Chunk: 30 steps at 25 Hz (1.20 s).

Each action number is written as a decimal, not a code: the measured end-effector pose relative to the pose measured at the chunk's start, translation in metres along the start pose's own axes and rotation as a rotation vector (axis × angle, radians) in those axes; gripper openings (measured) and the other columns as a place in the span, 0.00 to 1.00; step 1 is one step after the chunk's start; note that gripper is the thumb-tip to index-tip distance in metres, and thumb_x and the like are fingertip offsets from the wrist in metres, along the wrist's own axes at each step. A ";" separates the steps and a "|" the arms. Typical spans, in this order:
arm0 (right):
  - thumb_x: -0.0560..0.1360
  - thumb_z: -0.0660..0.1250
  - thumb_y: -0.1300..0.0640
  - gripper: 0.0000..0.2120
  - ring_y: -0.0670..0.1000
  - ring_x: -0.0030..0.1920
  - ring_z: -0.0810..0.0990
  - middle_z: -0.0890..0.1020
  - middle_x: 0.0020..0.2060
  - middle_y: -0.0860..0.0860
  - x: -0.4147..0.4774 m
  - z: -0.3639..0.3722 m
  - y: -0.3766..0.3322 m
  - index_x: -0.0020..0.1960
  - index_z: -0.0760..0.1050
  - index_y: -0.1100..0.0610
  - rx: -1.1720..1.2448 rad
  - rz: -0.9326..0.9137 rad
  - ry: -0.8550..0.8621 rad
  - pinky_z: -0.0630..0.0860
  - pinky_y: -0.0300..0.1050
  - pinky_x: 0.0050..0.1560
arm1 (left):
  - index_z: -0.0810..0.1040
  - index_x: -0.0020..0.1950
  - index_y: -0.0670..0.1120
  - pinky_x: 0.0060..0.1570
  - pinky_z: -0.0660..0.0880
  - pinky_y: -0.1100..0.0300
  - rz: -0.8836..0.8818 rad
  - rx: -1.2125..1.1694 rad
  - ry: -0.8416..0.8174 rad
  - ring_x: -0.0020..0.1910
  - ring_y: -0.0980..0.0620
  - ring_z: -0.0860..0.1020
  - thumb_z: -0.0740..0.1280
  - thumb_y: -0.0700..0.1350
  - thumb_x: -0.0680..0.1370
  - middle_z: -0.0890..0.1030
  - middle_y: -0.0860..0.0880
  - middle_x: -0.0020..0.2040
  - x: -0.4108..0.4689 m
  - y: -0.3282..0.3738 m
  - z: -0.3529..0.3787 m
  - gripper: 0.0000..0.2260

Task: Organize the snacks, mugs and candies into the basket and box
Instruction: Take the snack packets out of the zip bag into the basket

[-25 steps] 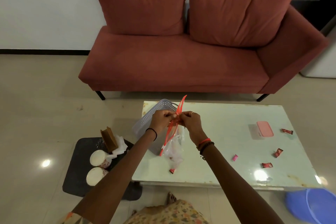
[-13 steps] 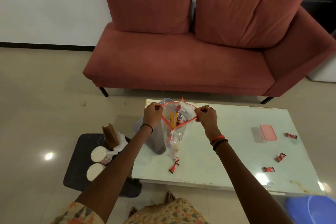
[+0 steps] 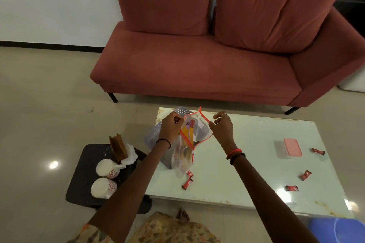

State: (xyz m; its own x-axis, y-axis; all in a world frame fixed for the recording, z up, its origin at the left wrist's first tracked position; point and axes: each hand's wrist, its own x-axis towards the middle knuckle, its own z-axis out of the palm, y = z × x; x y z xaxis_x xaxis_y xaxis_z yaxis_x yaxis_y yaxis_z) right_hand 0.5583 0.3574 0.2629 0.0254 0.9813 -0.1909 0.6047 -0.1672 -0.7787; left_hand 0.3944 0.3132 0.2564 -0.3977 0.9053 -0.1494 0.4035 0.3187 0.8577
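head view has my left hand (image 3: 170, 128) pinching the near edge of the red-trimmed zip bag (image 3: 190, 140), holding its mouth wide above the tabletop (image 3: 246, 163); my right hand (image 3: 222, 127) hovers just beside the bag's far rim, fingers curled and loose, gripping nothing i can see. snack packets sit inside the bag, and the pale basket (image 3: 158, 136) stands just behind it. two red candies (image 3: 188, 179) lie right below the bag. thin, floppy film like this should sag and slip, so i'd hold the stiffer zip strip rather than the sides.
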 end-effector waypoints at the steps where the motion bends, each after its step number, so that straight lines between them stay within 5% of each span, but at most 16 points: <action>1: 0.74 0.67 0.64 0.04 0.55 0.45 0.77 0.77 0.43 0.59 -0.001 0.004 -0.006 0.46 0.73 0.63 -0.016 -0.049 0.011 0.74 0.45 0.45 | 0.75 0.41 0.41 0.33 0.77 0.53 0.014 0.008 0.007 0.31 0.48 0.76 0.66 0.41 0.76 0.78 0.42 0.37 -0.001 -0.001 0.001 0.05; 3: 0.75 0.64 0.64 0.05 0.56 0.43 0.79 0.81 0.42 0.62 0.002 0.020 -0.015 0.42 0.75 0.64 -0.072 -0.062 -0.126 0.78 0.49 0.49 | 0.73 0.40 0.43 0.35 0.76 0.59 0.032 0.022 0.020 0.33 0.48 0.76 0.66 0.41 0.76 0.78 0.44 0.36 -0.003 -0.004 0.003 0.06; 6: 0.78 0.59 0.62 0.10 0.56 0.46 0.78 0.81 0.49 0.63 0.008 0.052 -0.022 0.52 0.77 0.67 -0.282 -0.075 -0.465 0.75 0.49 0.50 | 0.72 0.39 0.44 0.32 0.70 0.75 0.075 0.034 0.050 0.34 0.51 0.73 0.66 0.41 0.76 0.76 0.45 0.35 -0.005 -0.008 0.002 0.07; 11: 0.79 0.59 0.60 0.17 0.57 0.57 0.77 0.79 0.60 0.61 0.029 0.093 -0.021 0.66 0.70 0.65 -0.446 0.011 -0.597 0.73 0.49 0.61 | 0.73 0.40 0.43 0.34 0.69 0.78 0.140 0.030 0.102 0.31 0.59 0.71 0.67 0.42 0.76 0.76 0.49 0.34 -0.006 -0.014 -0.004 0.06; 14: 0.78 0.62 0.58 0.22 0.58 0.61 0.77 0.79 0.58 0.60 0.033 0.111 -0.012 0.70 0.65 0.64 -0.467 0.088 -0.575 0.72 0.48 0.64 | 0.76 0.43 0.40 0.36 0.70 0.79 0.154 0.039 0.102 0.34 0.59 0.73 0.67 0.42 0.76 0.76 0.50 0.37 -0.003 -0.020 -0.005 0.06; 17: 0.78 0.61 0.61 0.09 0.57 0.55 0.78 0.79 0.44 0.56 0.038 0.124 -0.014 0.57 0.73 0.62 -0.485 0.064 -0.510 0.72 0.44 0.53 | 0.76 0.46 0.39 0.36 0.71 0.81 0.134 0.028 0.102 0.35 0.62 0.74 0.67 0.42 0.76 0.77 0.51 0.39 0.002 -0.025 -0.008 0.06; 20: 0.79 0.59 0.61 0.12 0.56 0.53 0.78 0.80 0.53 0.62 0.043 0.132 -0.021 0.60 0.73 0.63 -0.572 0.006 -0.539 0.74 0.45 0.54 | 0.76 0.46 0.40 0.36 0.71 0.75 0.088 0.023 0.105 0.39 0.55 0.77 0.66 0.43 0.76 0.80 0.47 0.41 0.012 -0.031 -0.016 0.06; 23: 0.77 0.59 0.64 0.06 0.57 0.49 0.78 0.78 0.47 0.62 0.045 0.131 -0.036 0.52 0.72 0.62 -0.604 -0.050 -0.515 0.75 0.45 0.43 | 0.76 0.45 0.38 0.37 0.73 0.69 0.064 0.020 0.136 0.39 0.52 0.77 0.67 0.42 0.76 0.82 0.42 0.41 0.026 -0.035 -0.027 0.07; 26: 0.76 0.61 0.63 0.13 0.61 0.55 0.78 0.79 0.56 0.63 0.051 0.118 -0.061 0.59 0.74 0.67 -0.532 -0.141 -0.467 0.75 0.49 0.53 | 0.77 0.43 0.37 0.38 0.75 0.58 0.064 0.037 0.177 0.36 0.50 0.76 0.67 0.42 0.76 0.82 0.40 0.39 0.045 -0.038 -0.042 0.08; 30: 0.72 0.67 0.65 0.07 0.58 0.47 0.77 0.77 0.45 0.63 0.062 0.072 -0.099 0.49 0.74 0.66 -0.250 -0.090 -0.451 0.72 0.46 0.40 | 0.76 0.42 0.39 0.37 0.75 0.58 0.072 0.029 0.190 0.34 0.52 0.75 0.68 0.43 0.75 0.79 0.46 0.36 0.075 -0.036 -0.063 0.07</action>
State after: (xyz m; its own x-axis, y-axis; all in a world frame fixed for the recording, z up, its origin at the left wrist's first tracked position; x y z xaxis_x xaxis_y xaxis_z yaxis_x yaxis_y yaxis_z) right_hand 0.4429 0.4278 0.2852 -0.3473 0.8427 -0.4115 0.7617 -0.0025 -0.6479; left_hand 0.2977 0.3512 0.2453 -0.5144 0.8575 0.0094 0.4590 0.2660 0.8477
